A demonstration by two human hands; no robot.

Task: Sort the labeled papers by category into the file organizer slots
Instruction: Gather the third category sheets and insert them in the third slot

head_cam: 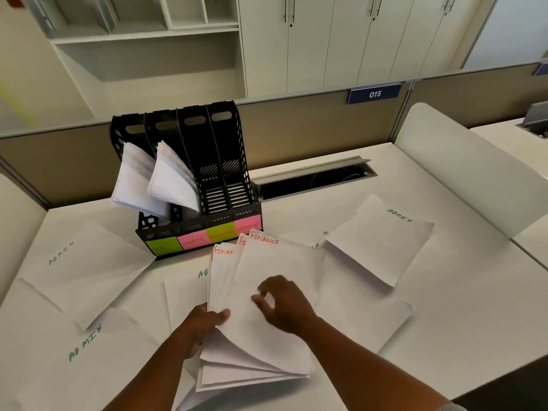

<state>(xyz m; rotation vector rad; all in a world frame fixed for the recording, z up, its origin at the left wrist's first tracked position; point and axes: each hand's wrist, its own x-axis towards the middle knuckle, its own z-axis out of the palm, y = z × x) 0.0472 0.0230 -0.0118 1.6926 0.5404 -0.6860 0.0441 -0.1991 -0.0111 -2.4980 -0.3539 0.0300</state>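
A black file organizer [189, 185] stands at the back of the desk, with slot labels reading HR, SPORTS, FINANCE and ADMIN. Papers lean out of its two left slots; the two right slots look empty. My left hand [204, 324] grips the left edge of a fanned stack of FINANCE papers [267, 292], lifted just in front of the organizer. My right hand [284, 304] hovers over the top sheet with curled fingers, thumb and forefinger close together, apparently holding nothing. ADMIN sheets lie loose on the desk: one at the left [86, 268], one at the near left [86, 366], one at the right [382, 241].
A white desk [459, 336] carries everything. An open cable trough [314, 179] runs behind the organizer. A partition wall with a sign "015" [375, 93] closes the back. A white divider panel [462, 167] stands at the right.
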